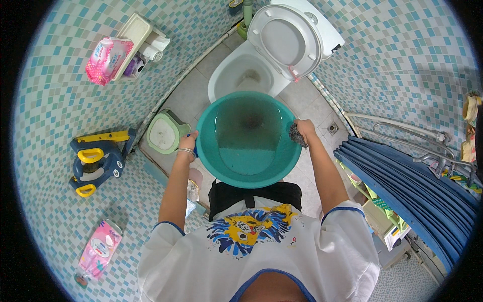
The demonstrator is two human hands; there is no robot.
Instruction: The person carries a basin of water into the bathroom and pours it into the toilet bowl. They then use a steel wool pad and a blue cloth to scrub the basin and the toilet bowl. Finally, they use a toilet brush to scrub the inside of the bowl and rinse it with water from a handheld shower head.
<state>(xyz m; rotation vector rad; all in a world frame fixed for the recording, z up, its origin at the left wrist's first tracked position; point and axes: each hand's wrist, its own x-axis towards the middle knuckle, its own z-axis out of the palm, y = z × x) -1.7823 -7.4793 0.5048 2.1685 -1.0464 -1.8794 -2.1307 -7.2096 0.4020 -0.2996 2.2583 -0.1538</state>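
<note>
A large green plastic basin (236, 173) is in front of me, beside the toilet bowl. Murky, dark water (249, 123) pools toward its far side, so the basin looks tilted away from me. My left hand (188, 143) grips the left rim, its fingers partly hidden. At the right rim, my right hand (305, 129) is closed on the edge, together with a dark grey scouring pad (297, 136) pressed against the basin. Just beyond the far rim stands the white toilet (224, 75), its lid (287, 43) raised and some brownish water in the bowl.
A small pale-green lidded bin (162, 135) stands left of the basin. On the left wall are a shelf (137, 32) with a pink tissue pack (108, 60) and a folded blue-yellow child's seat (98, 161). A blue folding curtain (402, 191) and a metal rail (392, 121) flank the right side.
</note>
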